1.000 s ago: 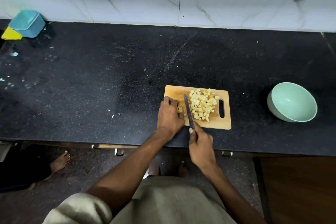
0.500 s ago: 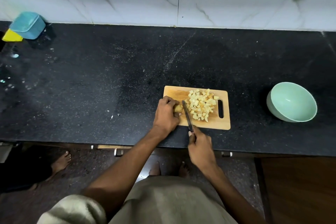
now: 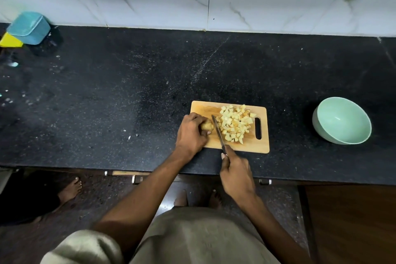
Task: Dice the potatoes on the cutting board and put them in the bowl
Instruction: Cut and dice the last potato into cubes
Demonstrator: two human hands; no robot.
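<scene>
The left hand (image 3: 191, 133) curls over a potato piece (image 3: 207, 126) on the cutting board (image 3: 248, 146). Just to its right stands the knife (image 3: 218, 130), its handle gripped by the right hand (image 3: 236, 172). Beyond the blade lies the heap of diced potato (image 3: 234, 123). Well right of both hands sits the green bowl (image 3: 342, 120).
</scene>
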